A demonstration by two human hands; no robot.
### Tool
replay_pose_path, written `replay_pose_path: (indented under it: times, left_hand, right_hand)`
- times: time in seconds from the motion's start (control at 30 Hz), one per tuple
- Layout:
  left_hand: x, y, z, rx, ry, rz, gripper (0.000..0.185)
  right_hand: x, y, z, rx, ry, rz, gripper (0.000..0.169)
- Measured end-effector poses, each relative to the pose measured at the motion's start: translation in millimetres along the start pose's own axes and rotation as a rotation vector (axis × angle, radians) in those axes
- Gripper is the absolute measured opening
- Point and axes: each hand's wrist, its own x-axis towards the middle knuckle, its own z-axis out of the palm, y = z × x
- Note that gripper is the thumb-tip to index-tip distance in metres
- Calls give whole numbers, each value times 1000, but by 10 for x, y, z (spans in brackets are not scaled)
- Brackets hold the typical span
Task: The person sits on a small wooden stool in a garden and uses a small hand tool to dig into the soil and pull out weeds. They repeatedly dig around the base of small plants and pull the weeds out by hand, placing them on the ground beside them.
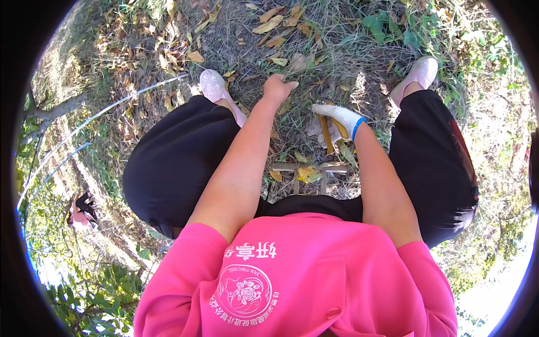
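Observation:
My bare left hand [278, 89] reaches down to the dry grass between my feet. Its thumb points right and the other fingers are partly hidden, so whether it pinches anything is unclear. To the right and nearer my body is my right hand [340, 119], in a white knit glove with a blue cuff. Its fingers curl around a hand tool with yellow handles [326, 132]; the tool's working end cannot be made out. Below that hand, short grass and fallen leaves [309, 174] lie around a narrow wooden frame [284, 167].
My shoes [213, 84] stand wide apart on leaf-strewn ground [236, 46]. A thin pale line [113, 102] arches across the left side, near a bare branch [54, 113]. Farther off at left is another person [82, 212]. Green vines [379, 26] grow at upper right.

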Motion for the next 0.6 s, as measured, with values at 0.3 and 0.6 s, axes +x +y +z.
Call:
replay_pose_path:
  times: [0.3, 0.6]
  left_hand:
    - [201, 104, 466, -243, 192, -88, 70]
    - [319, 246, 440, -696, -103, -13, 40]
  right_hand:
    - [-18, -55, -32, 173, -18, -92, 57]
    - [-80, -89, -46, 141, -31, -66, 51]
